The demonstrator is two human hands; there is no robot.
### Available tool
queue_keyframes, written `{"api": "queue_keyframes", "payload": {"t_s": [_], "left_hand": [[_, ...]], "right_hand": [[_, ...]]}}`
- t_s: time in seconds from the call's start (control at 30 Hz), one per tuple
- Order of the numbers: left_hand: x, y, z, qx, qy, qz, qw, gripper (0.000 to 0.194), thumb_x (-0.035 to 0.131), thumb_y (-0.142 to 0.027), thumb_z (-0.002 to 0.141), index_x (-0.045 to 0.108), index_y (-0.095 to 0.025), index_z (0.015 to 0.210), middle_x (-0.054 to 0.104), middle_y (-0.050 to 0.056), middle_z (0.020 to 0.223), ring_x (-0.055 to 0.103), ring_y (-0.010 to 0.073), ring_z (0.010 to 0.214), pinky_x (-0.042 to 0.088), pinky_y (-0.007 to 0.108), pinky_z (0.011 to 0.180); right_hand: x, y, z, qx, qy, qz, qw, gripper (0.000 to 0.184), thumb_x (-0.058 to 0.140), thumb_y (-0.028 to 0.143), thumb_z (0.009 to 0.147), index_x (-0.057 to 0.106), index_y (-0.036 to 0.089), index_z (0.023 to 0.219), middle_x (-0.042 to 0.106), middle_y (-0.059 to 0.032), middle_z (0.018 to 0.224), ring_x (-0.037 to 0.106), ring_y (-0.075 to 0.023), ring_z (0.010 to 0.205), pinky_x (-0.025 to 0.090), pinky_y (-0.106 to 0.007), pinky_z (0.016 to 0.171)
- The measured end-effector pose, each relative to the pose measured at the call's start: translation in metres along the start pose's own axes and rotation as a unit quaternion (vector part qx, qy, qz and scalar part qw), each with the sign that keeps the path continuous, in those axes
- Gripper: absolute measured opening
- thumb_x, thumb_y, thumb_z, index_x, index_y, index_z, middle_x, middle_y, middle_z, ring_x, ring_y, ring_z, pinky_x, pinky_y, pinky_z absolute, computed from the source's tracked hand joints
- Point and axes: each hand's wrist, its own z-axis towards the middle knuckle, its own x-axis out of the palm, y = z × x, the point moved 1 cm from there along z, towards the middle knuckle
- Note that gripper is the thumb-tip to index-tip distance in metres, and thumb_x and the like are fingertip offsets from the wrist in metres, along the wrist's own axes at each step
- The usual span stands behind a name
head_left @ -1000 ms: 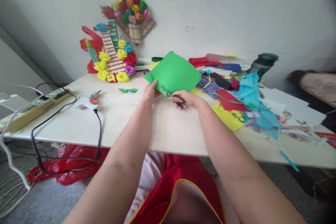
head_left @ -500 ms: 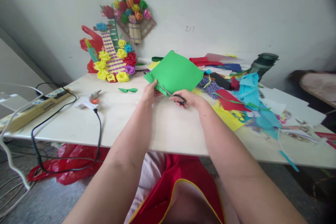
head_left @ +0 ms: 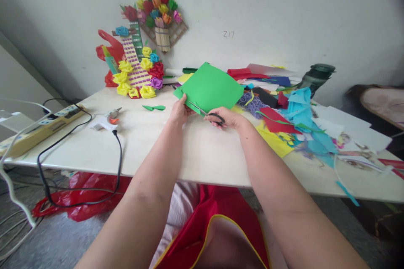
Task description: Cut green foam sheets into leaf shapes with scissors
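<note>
Watching from afar, I see the right hand point(head_left: 227, 117) wrapped around the handles of the scissors point(head_left: 217, 115), their long axis slanting left and away toward the left hand point(head_left: 179, 111). That one pinches the green sheet point(head_left: 213, 86) by its near-left corner; the sheet spreads just beyond both hands, the blades along its near edge.

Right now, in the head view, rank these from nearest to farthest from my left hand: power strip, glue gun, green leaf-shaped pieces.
1. Green leaf-shaped pieces: on the table, just left of your left hand.
2. Glue gun: farther left, lying on the table.
3. Power strip: farthest, at the table's left end.
</note>
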Motion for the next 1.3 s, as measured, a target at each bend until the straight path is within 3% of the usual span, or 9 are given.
{"api": "queue_keyframes", "payload": {"t_s": [0.33,0.57,0.73,1.03,1.3], "left_hand": [[-0.001,-0.003,-0.001,0.016,-0.027,-0.010,0.999,0.032,0.045,-0.042,0.088,0.058,-0.015,0.098,0.066,0.006,0.070,0.066,0.0184,0.067,0.054,0.035,0.072],[-0.001,-0.002,0.000,0.016,-0.010,-0.006,1.000,0.033,0.052,-0.043,0.085,0.058,-0.016,0.102,0.068,0.007,0.075,0.067,0.0201,0.073,0.054,0.035,0.073],[-0.001,-0.001,0.001,0.015,-0.001,0.000,1.000,0.033,0.051,-0.044,0.085,0.057,-0.016,0.103,0.068,0.007,0.078,0.068,0.0209,0.076,0.055,0.036,0.073],[-0.002,0.000,0.003,0.016,-0.018,-0.010,1.000,0.025,0.050,-0.036,0.087,0.059,-0.016,0.099,0.068,0.006,0.078,0.067,0.0187,0.074,0.054,0.033,0.073],[0.000,0.000,0.000,0.006,-0.015,-0.014,1.000,0.025,0.052,-0.034,0.086,0.058,-0.015,0.101,0.066,0.005,0.077,0.064,0.0160,0.067,0.054,0.032,0.070]], "right_hand": [[0.002,0.013,-0.011,0.015,-0.006,-0.007,1.000,0.019,0.066,0.028,0.073,0.060,0.010,0.077,0.050,0.0049,0.044,0.039,-0.0049,0.032,0.028,-0.018,0.031],[-0.005,0.008,-0.012,0.034,0.017,-0.042,0.998,0.023,0.064,0.033,0.075,0.061,0.011,0.079,0.055,0.0025,0.048,0.043,-0.0051,0.033,0.023,-0.018,0.028],[-0.006,0.007,-0.012,0.034,0.016,-0.049,0.998,0.025,0.065,0.036,0.074,0.060,0.011,0.073,0.056,0.0015,0.047,0.046,-0.0063,0.032,0.026,-0.018,0.027],[-0.001,0.016,-0.016,0.051,0.005,-0.071,0.996,0.030,0.070,0.032,0.073,0.062,0.012,0.094,0.060,0.0012,0.050,0.052,-0.0086,0.034,0.030,-0.016,0.027],[0.001,0.018,-0.018,0.038,0.014,-0.094,0.995,0.030,0.067,0.039,0.076,0.061,0.011,0.087,0.061,-0.0002,0.053,0.050,-0.0070,0.035,0.032,-0.017,0.029]]}}
